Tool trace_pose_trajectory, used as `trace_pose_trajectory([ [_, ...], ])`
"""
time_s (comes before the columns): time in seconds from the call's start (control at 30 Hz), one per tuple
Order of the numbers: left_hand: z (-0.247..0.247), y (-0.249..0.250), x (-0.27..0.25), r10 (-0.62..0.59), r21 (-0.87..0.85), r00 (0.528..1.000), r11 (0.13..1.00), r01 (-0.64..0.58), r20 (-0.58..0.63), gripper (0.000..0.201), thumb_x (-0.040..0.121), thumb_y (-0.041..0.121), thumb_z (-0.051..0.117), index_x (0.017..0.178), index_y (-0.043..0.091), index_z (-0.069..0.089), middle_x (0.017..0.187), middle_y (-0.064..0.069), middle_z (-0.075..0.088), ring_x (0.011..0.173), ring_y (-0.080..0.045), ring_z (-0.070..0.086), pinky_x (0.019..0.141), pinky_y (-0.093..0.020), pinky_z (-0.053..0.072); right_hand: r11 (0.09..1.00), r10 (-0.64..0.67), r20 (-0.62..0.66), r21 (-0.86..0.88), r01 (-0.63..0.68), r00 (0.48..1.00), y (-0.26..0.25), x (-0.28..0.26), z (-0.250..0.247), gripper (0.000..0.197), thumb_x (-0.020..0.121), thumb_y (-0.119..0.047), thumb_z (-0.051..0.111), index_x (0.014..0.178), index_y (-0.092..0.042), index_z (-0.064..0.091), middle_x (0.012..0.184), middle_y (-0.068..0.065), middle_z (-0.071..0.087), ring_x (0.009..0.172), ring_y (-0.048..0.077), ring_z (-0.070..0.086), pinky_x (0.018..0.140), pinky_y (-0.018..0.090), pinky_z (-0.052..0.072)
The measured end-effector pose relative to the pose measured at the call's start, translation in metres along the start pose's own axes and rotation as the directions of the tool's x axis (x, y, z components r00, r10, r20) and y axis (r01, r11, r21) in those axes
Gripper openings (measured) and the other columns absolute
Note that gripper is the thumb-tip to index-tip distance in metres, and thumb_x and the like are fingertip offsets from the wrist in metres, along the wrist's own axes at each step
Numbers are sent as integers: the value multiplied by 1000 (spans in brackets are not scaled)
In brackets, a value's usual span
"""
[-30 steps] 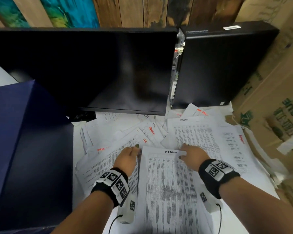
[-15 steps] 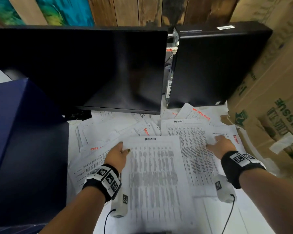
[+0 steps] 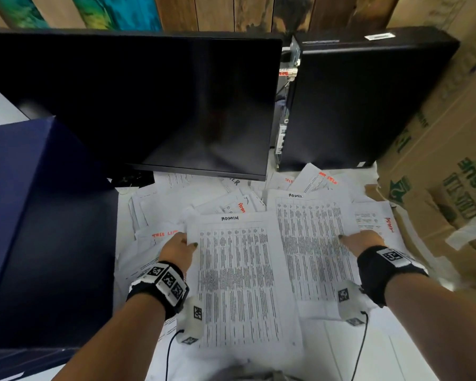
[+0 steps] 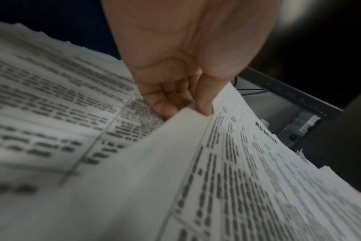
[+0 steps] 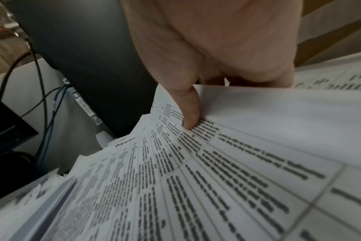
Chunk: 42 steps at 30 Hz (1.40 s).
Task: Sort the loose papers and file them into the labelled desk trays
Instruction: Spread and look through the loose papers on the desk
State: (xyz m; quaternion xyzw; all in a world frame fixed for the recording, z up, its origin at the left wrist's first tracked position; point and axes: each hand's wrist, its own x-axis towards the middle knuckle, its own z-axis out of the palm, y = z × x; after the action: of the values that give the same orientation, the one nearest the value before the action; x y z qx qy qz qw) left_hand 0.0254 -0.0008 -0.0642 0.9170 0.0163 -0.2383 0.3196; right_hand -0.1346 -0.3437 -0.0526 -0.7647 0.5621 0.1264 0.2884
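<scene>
We have a loose spread of papers [image 3: 223,199] across the tabletop [image 3: 390,353] in the lower middle of the head view, in front of the dark monitor [image 3: 138,105] and the black computer case [image 3: 363,100]; cardboard boxes [image 3: 451,166] crowd the right edge and a dark blue box [image 3: 39,229] fills the lower left; we cannot make out any labelled trays.

Our left hand [image 3: 177,250] pinches the left edge of a sheet headed ADMIN [image 3: 239,270], thumb on top and fingers curled beneath, as the left wrist view shows; our right hand [image 3: 364,240] takes the right edge of a second ADMIN sheet [image 3: 311,243], thumb pressed on the print and the fingers tucked under, so both hands are closed on paper.

We judge these sheets very light, limp and smooth; they sag where unsupported, slide readily over one another and crease or tear if tugged; holding them at a side edge, thumb above and fingers below, seems soundest, and lifting slowly should keep neighbouring sheets from dragging along.
</scene>
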Motion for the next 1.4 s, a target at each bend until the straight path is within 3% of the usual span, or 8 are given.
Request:
trace_pose_trajectory([
  [0.2,-2,-2,-2,16,79,993,997,-7,-113,34,96,13,44,128,0,44,120,-22,57,111,-38,54,91,-39,42,980,-136,-156,122,155,978,-4,-12,-22,41,90,-13,55,129,-2,45,121,20,57,112,38,54,90,40,43],
  [0.53,-6,-5,-4,34,102,999,994,-30,-40,41,97,15,42,137,5,38,130,-21,53,118,-37,51,97,-40,41,975,-184,-263,70,209,947,5,-23,-81,28,96,-6,36,108,8,57,107,29,60,98,41,57,82,43,45],
  [0.7,-7,2,-4,-6,50,999,999,4,50,41,100,20,39,136,1,37,135,-19,49,121,-35,48,100,-36,37,976,-206,-165,40,216,964,4,-36,-62,31,97,-9,39,117,10,54,120,29,56,109,41,53,88,40,41],
  [0.87,-1,4,-17,20,-80,992,997,-10,125,39,100,30,38,130,5,45,120,-16,57,100,-28,53,88,-30,38,950,-312,-17,-14,312,950,1,-63,4,33,96,-11,45,126,0,49,126,19,55,118,34,50,92,30,38],
  [1.0,5,7,-29,51,-115,983,993,-31,177,69,94,51,38,145,6,27,150,-9,33,138,-27,31,111,-34,23,924,-368,80,140,355,926,-6,-83,45,20,93,-9,50,112,-7,48,92,6,59,95,30,58,69,24,40],
  [1.13,7,2,-37,104,-176,976,982,-69,193,74,85,43,62,144,14,30,144,-3,43,132,-24,41,107,-35,32,891,-389,172,318,323,905,-22,-100,59,25,92,-13,56,114,-8,45,97,4,56,86,19,54,69,26,43],
  [1.27,0,2,-33,74,-128,994,990,-62,85,60,83,26,69,134,7,43,135,-8,53,120,-24,50,99,-30,38,884,-411,144,305,355,900,-35,-88,43,18,93,-29,54,84,-14,55,81,1,57,67,12,52,60,25,39],
  [1.4,-9,5,-34,42,-22,997,999,-40,61,54,91,14,59,139,1,36,140,-13,47,125,-27,46,101,-30,35,952,-305,-18,-36,304,952,-25,-52,27,48,86,-34,61,128,-14,49,129,12,51,116,30,51,94,38,47],
])
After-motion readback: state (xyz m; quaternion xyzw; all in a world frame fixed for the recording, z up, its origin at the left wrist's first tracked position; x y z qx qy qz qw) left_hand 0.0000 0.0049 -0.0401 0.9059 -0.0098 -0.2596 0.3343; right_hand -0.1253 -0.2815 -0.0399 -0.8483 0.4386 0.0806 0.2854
